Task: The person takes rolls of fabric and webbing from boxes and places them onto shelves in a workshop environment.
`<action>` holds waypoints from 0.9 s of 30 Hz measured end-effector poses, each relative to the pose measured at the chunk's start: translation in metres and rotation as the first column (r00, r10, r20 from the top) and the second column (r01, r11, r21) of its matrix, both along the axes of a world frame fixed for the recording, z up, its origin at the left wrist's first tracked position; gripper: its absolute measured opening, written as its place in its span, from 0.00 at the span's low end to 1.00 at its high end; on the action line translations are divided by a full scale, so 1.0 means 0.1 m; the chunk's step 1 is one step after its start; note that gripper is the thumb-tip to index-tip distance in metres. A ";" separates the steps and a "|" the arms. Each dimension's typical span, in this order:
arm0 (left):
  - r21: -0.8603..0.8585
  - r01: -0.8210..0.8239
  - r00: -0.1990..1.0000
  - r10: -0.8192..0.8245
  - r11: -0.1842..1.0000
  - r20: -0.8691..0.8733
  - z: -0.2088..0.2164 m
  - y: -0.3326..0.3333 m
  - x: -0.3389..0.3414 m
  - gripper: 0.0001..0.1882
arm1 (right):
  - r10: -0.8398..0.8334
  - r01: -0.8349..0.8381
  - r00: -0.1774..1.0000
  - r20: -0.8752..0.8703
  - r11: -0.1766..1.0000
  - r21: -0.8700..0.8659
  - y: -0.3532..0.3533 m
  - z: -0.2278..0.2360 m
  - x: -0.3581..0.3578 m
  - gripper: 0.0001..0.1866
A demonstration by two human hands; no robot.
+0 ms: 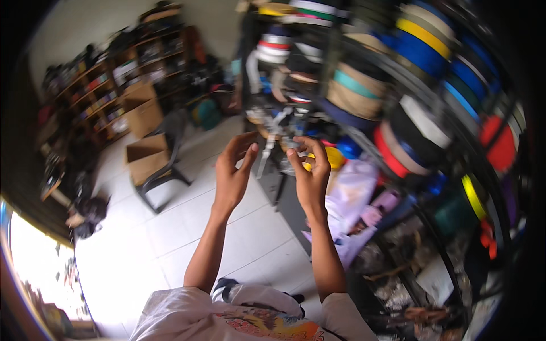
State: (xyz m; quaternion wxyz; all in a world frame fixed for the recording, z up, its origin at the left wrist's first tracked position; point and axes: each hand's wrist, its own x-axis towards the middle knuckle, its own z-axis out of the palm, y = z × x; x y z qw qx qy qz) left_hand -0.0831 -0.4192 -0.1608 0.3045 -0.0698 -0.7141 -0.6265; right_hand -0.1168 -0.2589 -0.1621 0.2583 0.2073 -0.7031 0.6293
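Note:
Both my hands are raised in front of me at about the same height, with a gap between them. My left hand [233,170] has its fingers curved and its thumb held off from them, over the tiled floor [176,244]. Nothing shows in it. Close to the shelf's near end, my right hand [311,173] is held in much the same way, fingers bent and thumb apart, also with nothing visible in it. Just behind the right hand lie a yellow roll [334,159] and a pale purple plastic bag [352,190]; neither looks gripped.
A metal rack [421,94] on the right carries several rolls of coloured strap, such as a tan and teal roll [357,91]. Two cardboard boxes [147,153] rest at a dark chair [149,196] on the left. A wooden cubby shelf [94,94] lines the back wall.

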 end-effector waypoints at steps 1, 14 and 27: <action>0.040 -0.045 0.999 0.044 0.998 0.017 -0.09 -0.38 0.08 0.17 | 0.081 -0.082 0.992 0.093 0.997 0.002 -0.40 -0.09 -0.04 0.14; 0.026 -0.553 0.812 0.532 0.833 0.240 -0.77 -3.91 0.77 0.17 | 0.506 -0.619 0.752 0.423 0.763 0.185 -4.09 -0.92 -0.30 0.16; -0.055 -0.790 0.577 0.769 0.611 0.275 -0.75 -7.27 0.93 0.19 | 0.768 -0.936 0.307 0.562 0.350 0.034 -8.19 -1.08 -0.67 0.20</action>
